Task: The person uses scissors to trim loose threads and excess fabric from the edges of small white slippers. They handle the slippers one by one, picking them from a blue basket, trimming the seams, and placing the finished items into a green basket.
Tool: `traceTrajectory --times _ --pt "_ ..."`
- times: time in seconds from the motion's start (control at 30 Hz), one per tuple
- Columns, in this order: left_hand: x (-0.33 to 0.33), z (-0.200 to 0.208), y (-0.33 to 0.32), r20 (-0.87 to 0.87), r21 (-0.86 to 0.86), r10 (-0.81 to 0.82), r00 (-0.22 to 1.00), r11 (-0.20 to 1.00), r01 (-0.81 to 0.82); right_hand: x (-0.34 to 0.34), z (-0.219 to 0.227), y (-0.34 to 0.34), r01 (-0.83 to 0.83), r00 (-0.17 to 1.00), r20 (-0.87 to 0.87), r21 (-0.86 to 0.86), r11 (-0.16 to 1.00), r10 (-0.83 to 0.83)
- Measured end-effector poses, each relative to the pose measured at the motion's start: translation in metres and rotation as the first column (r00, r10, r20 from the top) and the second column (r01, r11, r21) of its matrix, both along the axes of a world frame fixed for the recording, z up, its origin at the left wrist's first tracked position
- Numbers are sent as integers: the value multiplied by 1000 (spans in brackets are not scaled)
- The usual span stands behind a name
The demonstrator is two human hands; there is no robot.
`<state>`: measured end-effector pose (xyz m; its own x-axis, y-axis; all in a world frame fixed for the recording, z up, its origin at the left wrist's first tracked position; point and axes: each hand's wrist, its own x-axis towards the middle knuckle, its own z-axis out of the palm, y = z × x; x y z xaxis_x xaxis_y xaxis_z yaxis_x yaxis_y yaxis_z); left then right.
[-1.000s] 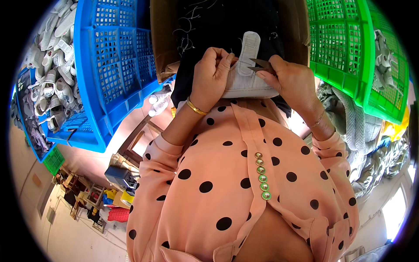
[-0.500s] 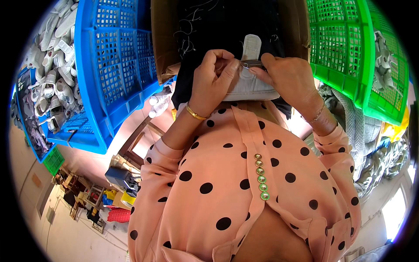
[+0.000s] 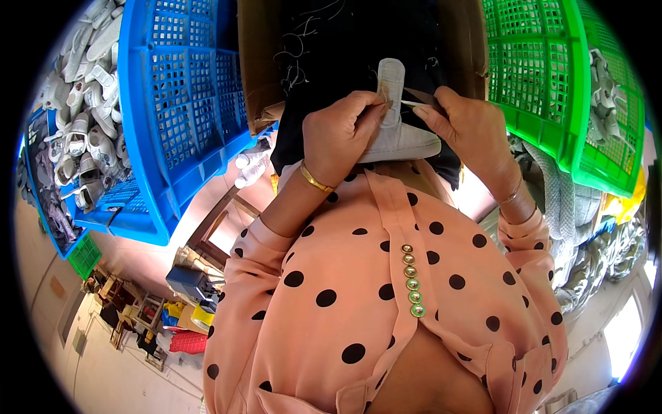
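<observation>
A white shoe upper [image 3: 403, 143] lies on my lap, its pale strap [image 3: 391, 79] pointing away from me over dark cloth. My left hand [image 3: 343, 132] is closed, with thumb and forefinger pinched at the strap's left edge. To the right of the strap, my right hand [image 3: 472, 129] is closed on a dark, flat, blade-like tool [image 3: 419, 96]; its exact kind is hard to make out. Along that tool, a thin white strip [image 3: 412, 103] runs from the strap to my right fingertips. My left fingers hide part of the strap and upper.
Dark cloth with loose white threads [image 3: 296, 52] covers my lap between brown cardboard sides [image 3: 261, 76]. A blue plastic crate [image 3: 186, 90] stands left, beside heaped pale shoes [image 3: 93, 131]. Right of me is a green crate [image 3: 541, 83], with grey material [image 3: 562, 183] below it.
My right hand has drawn slightly back to the right, with the dark tool. The strap stands more exposed and shifted a little left; a thin white strip now shows between the hands.
</observation>
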<state>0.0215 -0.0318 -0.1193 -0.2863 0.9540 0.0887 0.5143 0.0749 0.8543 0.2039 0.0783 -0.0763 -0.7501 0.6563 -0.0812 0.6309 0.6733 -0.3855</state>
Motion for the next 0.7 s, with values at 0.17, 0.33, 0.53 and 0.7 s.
traceTrajectory --times 0.17,0.33,0.53,0.7 --pt "0 0 0 222 -78 82 972 995 -66 -7 -3 -5 -121 991 77 123 985 112" --pt "3 -5 -5 305 -82 132 943 990 -112 -18 -6 -8 -205 977 88 165 965 192" --pt "7 -4 -6 279 -1 136 951 990 -142 -22 -8 -9 -240 969 103 194 951 224" --pt "7 -6 -10 253 10 156 955 986 -164 -27 -5 -9 -277 957 145 210 937 251"
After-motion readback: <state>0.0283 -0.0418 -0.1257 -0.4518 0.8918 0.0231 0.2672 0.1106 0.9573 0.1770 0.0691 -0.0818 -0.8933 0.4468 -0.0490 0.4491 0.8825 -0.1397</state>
